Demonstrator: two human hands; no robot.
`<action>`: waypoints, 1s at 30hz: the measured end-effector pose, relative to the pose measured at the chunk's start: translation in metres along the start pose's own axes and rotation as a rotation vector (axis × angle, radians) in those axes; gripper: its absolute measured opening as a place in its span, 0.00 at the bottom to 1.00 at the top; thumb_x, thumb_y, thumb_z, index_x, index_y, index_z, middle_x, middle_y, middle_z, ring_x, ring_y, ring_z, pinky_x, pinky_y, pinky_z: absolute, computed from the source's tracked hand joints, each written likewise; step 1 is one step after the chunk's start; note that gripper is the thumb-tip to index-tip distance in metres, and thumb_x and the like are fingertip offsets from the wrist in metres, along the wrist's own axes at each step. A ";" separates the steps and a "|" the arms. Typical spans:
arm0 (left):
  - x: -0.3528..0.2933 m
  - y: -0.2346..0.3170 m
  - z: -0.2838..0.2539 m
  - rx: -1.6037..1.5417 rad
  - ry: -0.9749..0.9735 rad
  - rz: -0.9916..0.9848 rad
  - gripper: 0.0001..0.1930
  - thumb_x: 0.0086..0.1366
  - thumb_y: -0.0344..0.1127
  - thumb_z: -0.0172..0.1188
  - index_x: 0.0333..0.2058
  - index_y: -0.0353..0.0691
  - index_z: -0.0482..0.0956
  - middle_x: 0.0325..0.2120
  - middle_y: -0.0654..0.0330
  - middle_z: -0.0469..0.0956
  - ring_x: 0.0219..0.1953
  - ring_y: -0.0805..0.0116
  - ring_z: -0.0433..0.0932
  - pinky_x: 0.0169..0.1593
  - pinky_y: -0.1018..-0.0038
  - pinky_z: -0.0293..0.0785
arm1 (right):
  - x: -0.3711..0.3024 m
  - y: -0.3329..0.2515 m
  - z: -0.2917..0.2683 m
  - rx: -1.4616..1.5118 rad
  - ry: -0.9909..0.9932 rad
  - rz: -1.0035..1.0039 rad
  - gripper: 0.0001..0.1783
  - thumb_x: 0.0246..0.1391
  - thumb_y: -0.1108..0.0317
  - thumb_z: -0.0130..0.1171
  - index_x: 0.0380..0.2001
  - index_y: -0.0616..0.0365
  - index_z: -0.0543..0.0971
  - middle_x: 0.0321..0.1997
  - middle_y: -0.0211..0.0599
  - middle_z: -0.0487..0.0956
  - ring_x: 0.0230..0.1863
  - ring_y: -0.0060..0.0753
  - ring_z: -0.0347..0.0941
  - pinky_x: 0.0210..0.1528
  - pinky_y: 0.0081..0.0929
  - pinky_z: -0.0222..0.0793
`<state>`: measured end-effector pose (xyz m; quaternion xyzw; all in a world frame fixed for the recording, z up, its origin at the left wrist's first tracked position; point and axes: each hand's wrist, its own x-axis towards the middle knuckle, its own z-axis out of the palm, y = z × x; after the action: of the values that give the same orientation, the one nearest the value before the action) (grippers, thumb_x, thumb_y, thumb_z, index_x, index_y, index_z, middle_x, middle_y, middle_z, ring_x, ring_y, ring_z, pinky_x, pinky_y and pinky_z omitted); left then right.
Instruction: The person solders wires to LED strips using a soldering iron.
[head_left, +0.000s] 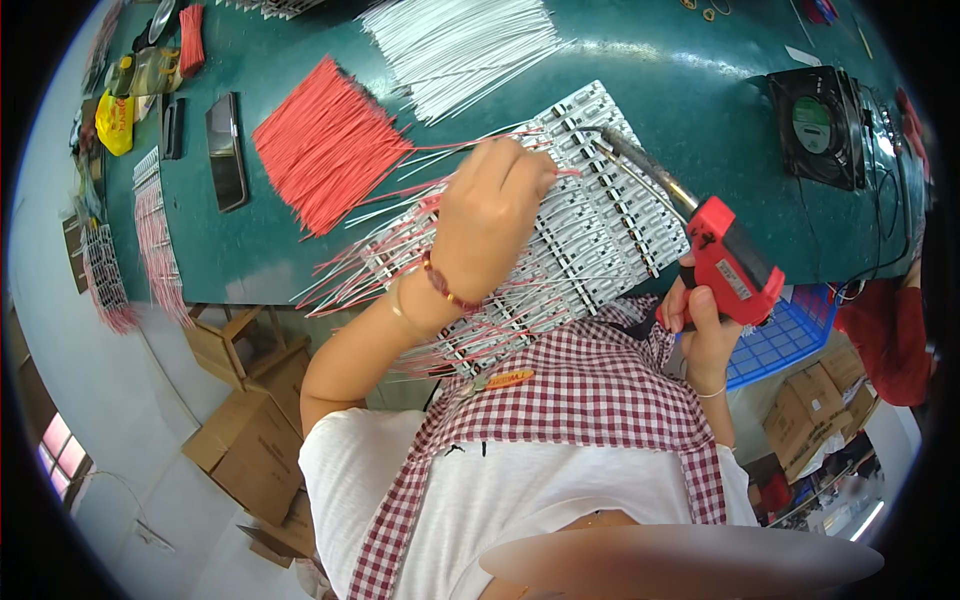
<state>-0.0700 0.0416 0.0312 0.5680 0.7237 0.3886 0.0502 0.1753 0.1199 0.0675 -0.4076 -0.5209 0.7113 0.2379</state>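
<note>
A panel of small white circuit boards (pixel 647 222) lies at a slant in front of me, with many thin red and white wires trailing off its left side. My left hand (pixel 490 215) is over the panel, fingers pinched on a red wire (pixel 566 173) whose end reaches the boards. My right hand (pixel 703 330) grips a red and black soldering gun (pixel 738 268) at the panel's right edge. The gun's metal tip points up-left to the upper part of the boards, close to my left fingers. Whether the tip touches a board, I cannot tell.
Beyond the panel lie a pile of red wires (pixel 325 150) and a pile of white wires (pixel 460 50) on the green table (pixel 660 75). A phone (pixel 227 150) rests at the left. A black fan (pixel 815 128) stands at the right, above a blue basket (pixel 785 340).
</note>
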 end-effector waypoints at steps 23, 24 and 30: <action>-0.027 0.081 -0.011 -0.434 -0.145 -0.130 0.05 0.55 0.23 0.61 0.32 0.34 0.77 0.24 0.52 0.76 0.26 0.56 0.77 0.29 0.67 0.73 | -0.003 -0.011 0.034 -0.267 -0.098 -0.210 0.24 0.50 0.84 0.60 0.52 0.65 0.69 0.38 0.35 0.77 0.37 0.23 0.73 0.41 0.23 0.71; -0.028 0.081 -0.011 -0.424 -0.166 -0.125 0.05 0.55 0.23 0.61 0.32 0.33 0.77 0.24 0.52 0.76 0.26 0.56 0.77 0.29 0.66 0.73 | -0.003 -0.012 0.033 -0.267 -0.101 -0.211 0.24 0.50 0.84 0.60 0.52 0.65 0.69 0.38 0.35 0.77 0.37 0.23 0.73 0.41 0.23 0.71; -0.032 0.082 -0.014 -0.361 -0.159 -0.125 0.05 0.55 0.23 0.60 0.32 0.32 0.77 0.25 0.52 0.77 0.27 0.54 0.78 0.30 0.66 0.74 | -0.001 -0.013 0.038 -0.301 -0.169 -0.268 0.23 0.52 0.83 0.60 0.52 0.65 0.69 0.37 0.32 0.76 0.36 0.21 0.71 0.38 0.19 0.69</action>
<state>-0.0021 0.0111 0.0799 0.5327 0.6700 0.4620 0.2323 0.1436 0.1024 0.0845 -0.3045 -0.6890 0.6191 0.2221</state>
